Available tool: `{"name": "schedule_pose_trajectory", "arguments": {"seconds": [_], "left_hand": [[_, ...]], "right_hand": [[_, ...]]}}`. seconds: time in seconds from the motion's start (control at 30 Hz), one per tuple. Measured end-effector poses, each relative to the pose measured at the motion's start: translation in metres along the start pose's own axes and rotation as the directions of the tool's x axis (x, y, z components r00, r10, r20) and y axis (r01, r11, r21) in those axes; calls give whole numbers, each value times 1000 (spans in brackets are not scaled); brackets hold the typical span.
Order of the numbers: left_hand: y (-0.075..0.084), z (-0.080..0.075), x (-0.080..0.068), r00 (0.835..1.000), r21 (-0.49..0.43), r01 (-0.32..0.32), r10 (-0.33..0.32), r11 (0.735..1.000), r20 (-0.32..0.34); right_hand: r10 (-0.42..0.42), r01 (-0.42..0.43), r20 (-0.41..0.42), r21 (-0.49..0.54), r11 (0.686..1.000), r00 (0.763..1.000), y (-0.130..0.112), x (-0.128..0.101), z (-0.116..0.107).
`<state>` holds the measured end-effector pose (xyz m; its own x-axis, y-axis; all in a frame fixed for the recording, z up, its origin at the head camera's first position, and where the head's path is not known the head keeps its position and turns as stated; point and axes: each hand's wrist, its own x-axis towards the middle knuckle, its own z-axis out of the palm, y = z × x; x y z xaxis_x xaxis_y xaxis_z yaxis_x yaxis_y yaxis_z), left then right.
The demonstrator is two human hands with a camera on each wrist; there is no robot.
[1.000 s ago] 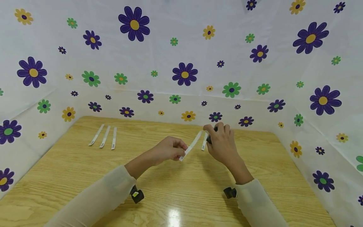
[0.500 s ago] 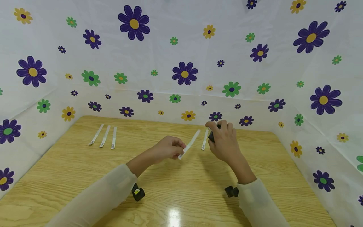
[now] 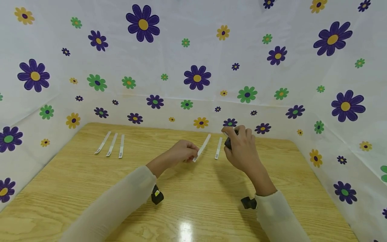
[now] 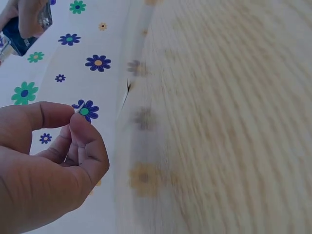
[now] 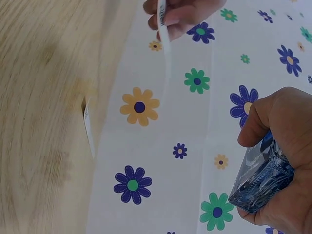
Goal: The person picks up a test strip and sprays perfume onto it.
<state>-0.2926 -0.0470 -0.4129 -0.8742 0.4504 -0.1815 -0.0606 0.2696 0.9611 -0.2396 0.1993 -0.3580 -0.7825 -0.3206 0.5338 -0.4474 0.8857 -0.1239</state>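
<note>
My left hand [image 3: 181, 154] pinches a paper strip [image 3: 202, 147]. My right hand [image 3: 242, 149] grips a bottle [image 5: 261, 183]; only the right wrist view shows its blue glass.

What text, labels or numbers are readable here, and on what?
No text can be read in any view.
Held paper strip, pinched by the left hand: dark print at its lower end, too small to read; also blurred in the right wrist view.
Strip lying on the table: small print at one end, illegible.
Three strips at the left: small marks, illegible.
Blue glass bottle in the right hand: no label visible.
</note>
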Motion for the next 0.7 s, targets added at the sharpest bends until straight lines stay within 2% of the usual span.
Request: {"name": "schedule_pose_trajectory", "arguments": {"seconds": [0.2, 0.4, 0.5, 0.6, 0.7], "left_hand": [[-2, 6, 22, 1000, 62, 1, 1, 998, -23], [0, 14, 40, 999, 71, -14, 17, 997, -41], [2, 18, 48, 999, 151, -15, 23, 988, -50], [3, 22, 56, 997, 259, -8, 26, 966, -66], [3, 24, 63, 996, 326, 20, 8, 945, -84]], "right_hand": [[1, -1, -7, 11, 1000, 1000, 1, 0, -2], [0, 0, -19, 18, 1000, 1000, 2, 0, -5], [1, 0, -22, 19, 1000, 1000, 2, 0, -6], [-6, 6, -26, 18, 1000, 1000, 2, 0, -7], [-11, 11, -28, 18, 1000, 1000, 1, 0, -8]]}}
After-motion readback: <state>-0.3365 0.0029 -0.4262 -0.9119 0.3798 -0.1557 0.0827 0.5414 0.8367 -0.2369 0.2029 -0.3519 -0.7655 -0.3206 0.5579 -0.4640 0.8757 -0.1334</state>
